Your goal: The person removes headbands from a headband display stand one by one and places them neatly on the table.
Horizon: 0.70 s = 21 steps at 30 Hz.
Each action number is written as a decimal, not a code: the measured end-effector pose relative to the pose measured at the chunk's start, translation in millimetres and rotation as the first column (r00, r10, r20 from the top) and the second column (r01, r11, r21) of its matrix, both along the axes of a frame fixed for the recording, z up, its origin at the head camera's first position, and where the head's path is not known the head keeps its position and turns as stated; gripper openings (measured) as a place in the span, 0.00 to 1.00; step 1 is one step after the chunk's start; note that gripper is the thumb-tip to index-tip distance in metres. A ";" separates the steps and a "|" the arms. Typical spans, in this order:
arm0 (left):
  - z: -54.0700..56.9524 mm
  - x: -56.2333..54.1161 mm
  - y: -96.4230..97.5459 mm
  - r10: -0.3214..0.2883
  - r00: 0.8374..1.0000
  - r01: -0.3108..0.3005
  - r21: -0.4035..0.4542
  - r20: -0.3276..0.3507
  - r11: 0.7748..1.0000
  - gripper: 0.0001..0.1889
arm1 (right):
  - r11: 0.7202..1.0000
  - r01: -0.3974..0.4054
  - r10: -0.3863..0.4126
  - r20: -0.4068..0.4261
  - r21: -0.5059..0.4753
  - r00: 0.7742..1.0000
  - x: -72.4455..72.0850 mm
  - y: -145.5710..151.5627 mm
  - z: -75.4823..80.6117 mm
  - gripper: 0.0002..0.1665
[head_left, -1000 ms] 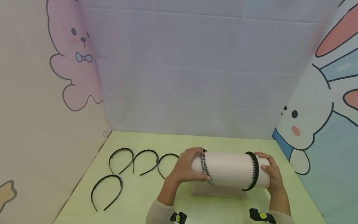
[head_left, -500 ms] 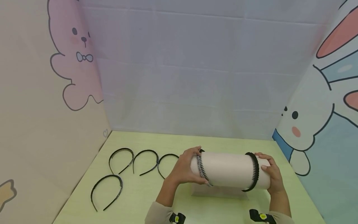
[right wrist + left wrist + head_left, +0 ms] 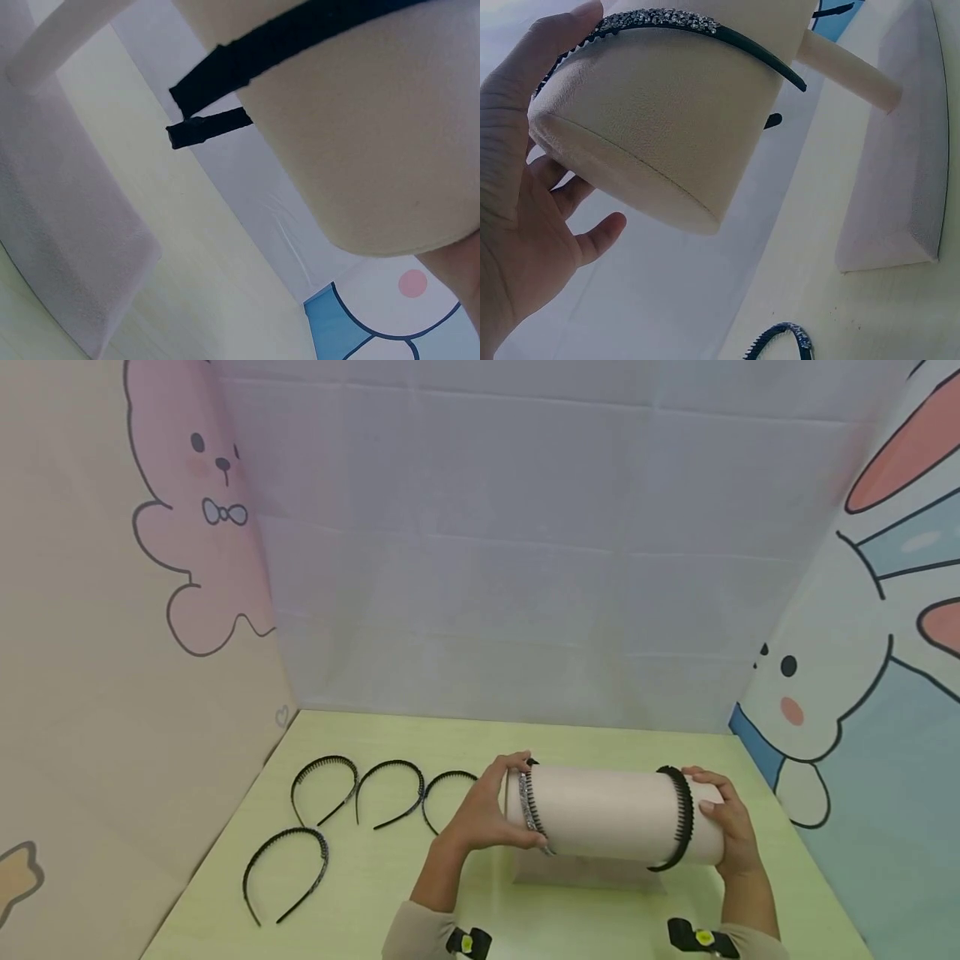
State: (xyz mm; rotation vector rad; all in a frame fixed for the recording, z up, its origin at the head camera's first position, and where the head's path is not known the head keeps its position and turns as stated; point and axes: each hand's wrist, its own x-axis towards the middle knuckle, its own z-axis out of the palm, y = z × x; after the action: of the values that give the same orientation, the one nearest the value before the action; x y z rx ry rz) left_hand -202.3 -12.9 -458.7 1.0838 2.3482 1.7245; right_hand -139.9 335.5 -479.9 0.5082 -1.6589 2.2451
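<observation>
A pale fabric-covered cylinder of a headband display stand (image 3: 600, 812) lies horizontally above its flat base (image 3: 588, 872). Near its left end sits a toothed headband with silvery glitter (image 3: 528, 802). My left hand (image 3: 480, 814) holds this headband, thumb low on the near side and fingers at the top. In the left wrist view, the thumb touches the band beside its sparkling stones (image 3: 664, 19), while other fingers spread beyond the cylinder's end. A black headband (image 3: 684, 818) circles the cylinder towards the right. My right hand (image 3: 731, 827) grips the cylinder's right end.
Several loose toothed headbands, such as one at the front left (image 3: 287, 877) and one farther back (image 3: 390, 795), lie on the pale yellow table (image 3: 390, 893). Fabric walls (image 3: 480, 568) with cartoon prints enclose the table at the back and sides.
My left hand and the glittery headband have slid left along the cylinder, closer to its left end. My right hand and the black headband have stayed in place.
</observation>
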 end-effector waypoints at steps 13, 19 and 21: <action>-14.2 -6.7 -4.9 -0.016 1.000 0.016 0.035 0.005 0.999 0.41 | 1.000 -0.003 0.003 -0.015 -0.013 1.000 -0.2 -1.2 -0.8 0.27; -14.8 -7.7 -7.2 -0.051 0.999 0.051 0.086 -0.010 0.995 0.40 | 1.000 0.030 -0.030 0.009 -0.003 1.000 0.1 -1.7 -0.4 0.26; -16.2 -8.6 -7.8 -0.056 0.998 0.057 0.098 -0.008 0.994 0.40 | 0.999 0.036 -0.036 0.021 0.004 0.999 0.0 -1.5 -0.4 0.26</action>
State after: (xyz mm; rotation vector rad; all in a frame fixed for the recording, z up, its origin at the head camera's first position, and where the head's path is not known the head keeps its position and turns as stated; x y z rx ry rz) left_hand -210.9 -20.8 -474.8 1.1584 2.2344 1.8366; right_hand -140.0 334.0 -480.3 0.4532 -1.6688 2.2294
